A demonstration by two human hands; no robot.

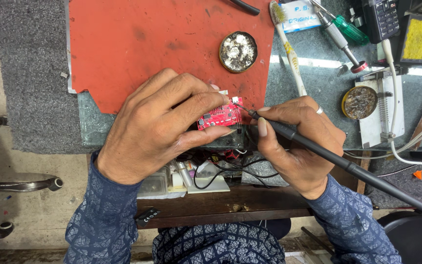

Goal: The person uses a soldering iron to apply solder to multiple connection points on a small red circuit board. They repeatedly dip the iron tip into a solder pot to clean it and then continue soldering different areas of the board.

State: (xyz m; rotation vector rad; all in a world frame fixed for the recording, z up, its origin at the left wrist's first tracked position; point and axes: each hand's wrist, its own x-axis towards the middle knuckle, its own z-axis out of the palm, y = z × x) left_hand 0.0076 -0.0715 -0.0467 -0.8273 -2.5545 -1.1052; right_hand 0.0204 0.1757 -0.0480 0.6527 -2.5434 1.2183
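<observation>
One red circuit board (219, 117) is pinched in the left hand (159, 124) fingers over the bench (318, 78). Right hand (301, 142) grips one soldering iron (338, 159), tip touching it. Two round tins (238, 51) hold crusty residue.

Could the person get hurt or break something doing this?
Maybe. The soldering iron tip sits at the top corner of the small red circuit board, right beside the left hand fingertips pinching it, so a slip might burn them. The board sits at the table's front edge and could drop if released. The iron's cord trails near the right hand and could snag.
</observation>
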